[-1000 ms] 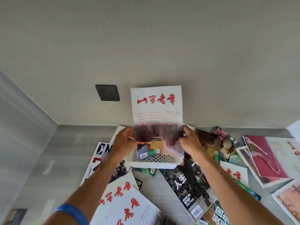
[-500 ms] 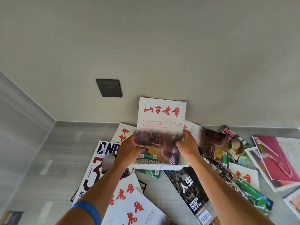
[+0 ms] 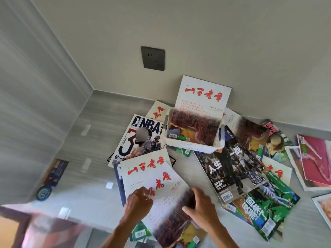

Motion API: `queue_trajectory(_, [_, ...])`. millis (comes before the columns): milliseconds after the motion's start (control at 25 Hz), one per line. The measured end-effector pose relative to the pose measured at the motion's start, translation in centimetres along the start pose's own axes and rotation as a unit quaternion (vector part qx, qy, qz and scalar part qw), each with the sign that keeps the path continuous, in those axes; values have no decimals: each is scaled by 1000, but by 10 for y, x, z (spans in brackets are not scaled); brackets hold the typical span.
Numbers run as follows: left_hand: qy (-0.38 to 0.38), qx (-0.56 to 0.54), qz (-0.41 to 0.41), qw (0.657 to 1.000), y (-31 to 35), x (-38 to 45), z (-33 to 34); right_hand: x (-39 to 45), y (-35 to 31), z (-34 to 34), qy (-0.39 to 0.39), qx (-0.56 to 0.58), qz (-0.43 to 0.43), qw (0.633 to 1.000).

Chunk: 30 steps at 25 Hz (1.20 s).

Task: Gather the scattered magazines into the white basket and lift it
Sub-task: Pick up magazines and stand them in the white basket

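The white basket (image 3: 193,146) stands on the grey surface close to the back wall. A white magazine with red characters (image 3: 202,97) stands upright in it and leans on the wall. Nearer to me lies another white magazine with red characters (image 3: 166,179), on top of a similar one (image 3: 143,167). My left hand (image 3: 138,203) has curled fingers on its cover. At its right edge sits my right hand (image 3: 201,210), fingers bent over that edge. Both hands are well in front of the basket.
An NBA magazine (image 3: 141,133) lies left of the basket. A dark magazine (image 3: 227,167), a green one (image 3: 265,208) and a pink one (image 3: 317,158) spread to the right. A dark socket (image 3: 152,58) is on the wall. A side wall closes the left.
Both hands let go of the magazine, which now stands in the basket, and pulled back toward me onto the near white magazine. The view turned left and down.
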<state>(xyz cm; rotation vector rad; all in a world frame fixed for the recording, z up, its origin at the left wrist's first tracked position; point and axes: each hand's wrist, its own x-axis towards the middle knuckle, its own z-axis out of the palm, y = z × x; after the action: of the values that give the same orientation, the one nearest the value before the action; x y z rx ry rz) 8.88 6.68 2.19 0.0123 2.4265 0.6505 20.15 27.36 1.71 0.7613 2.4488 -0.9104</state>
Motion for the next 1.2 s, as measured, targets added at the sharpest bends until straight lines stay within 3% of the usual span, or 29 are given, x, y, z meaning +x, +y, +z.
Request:
queue_trajectory(80, [-26, 57, 28, 998, -21, -13, 18, 5, 3, 13, -4, -135, 13, 991])
queue_trajectory(160, [-3, 42, 49, 998, -27, -20, 24, 13, 3, 13, -11, -119, 58, 991])
queue_trajectory(280, [0, -83, 20, 996, -28, -21, 21, 18, 5, 17, -32, 65, 109, 991])
queue_trajectory(400, [25, -183, -8, 983, -21, -25, 15, 5, 4, 16, -26, 288, 48, 956])
queue_trajectory(520, [84, -226, 16, 970, -5, -29, 5, -16, 17, -15, 9, 409, -11, 912])
queue_trajectory(560, [50, -316, 27, 947, 6, -31, 0, -24, 22, -30, 15, 430, -29, 902])
queue_trajectory(640, [-45, -488, 66, 869, 32, -34, -9, -40, 35, -61, 51, 476, -57, 876])
queue_trajectory(720, [-87, -535, 132, 830, 64, -29, -17, -55, 45, -88, 108, 517, -98, 843])
queue_trajectory(800, [-93, -484, 208, 845, 96, -20, -24, -69, 52, -102, 142, 528, -119, 829])
queue_trajectory(920, [-53, -333, 257, 906, 125, -16, -19, -80, 57, -88, 186, 430, -58, 882])
queue_trajectory(1000, [-37, -261, 265, 928, 126, -16, -6, -85, 60, -70, 233, 358, 15, 904])
queue_trajectory(1120, [-30, -218, 282, 934, 117, -15, 15, -96, 70, -52, 300, 361, 41, 882])
queue_trajectory(1200, [-37, -188, 271, 943, 111, -18, 24, -101, 73, -43, 294, 359, 66, 883])
